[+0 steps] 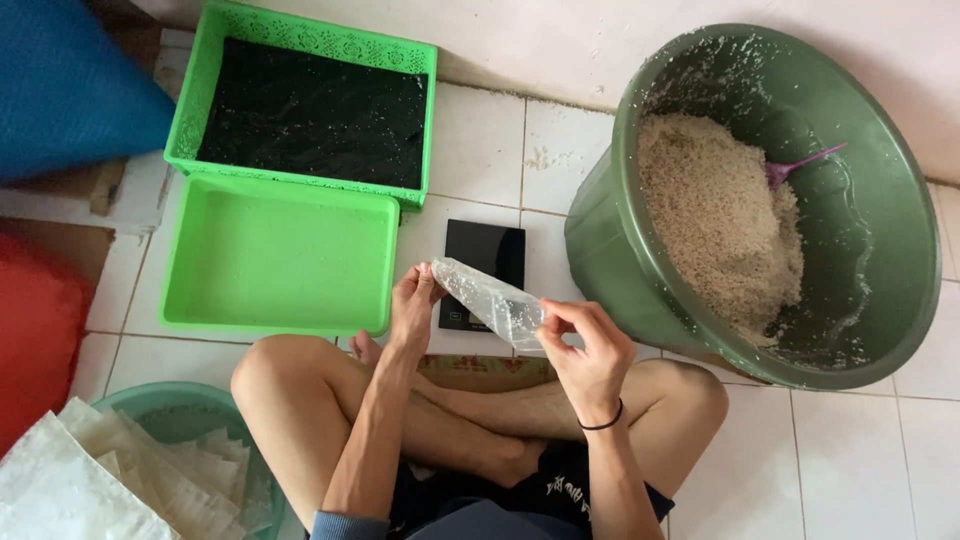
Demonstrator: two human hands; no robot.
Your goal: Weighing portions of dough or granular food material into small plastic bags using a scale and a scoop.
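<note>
Here both hands, left hand [413,303] and right hand [590,345], pinch a clear plastic bag [490,300] (empty-looking) above the black scale [485,250].

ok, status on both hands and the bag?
Left hand and right hand both pinch the clear plastic bag, held above the black scale. Big green tub of grain at right. Nothing in the way.

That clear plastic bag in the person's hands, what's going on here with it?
A person sits cross-legged on a tiled floor, holding a small clear plastic bag between the left hand and right hand, above a black digital scale. A large green basin tilts at their right, holding a pale grainy mass and a purple scoop. An empty green tray lies ahead, left of the scale.
</note>
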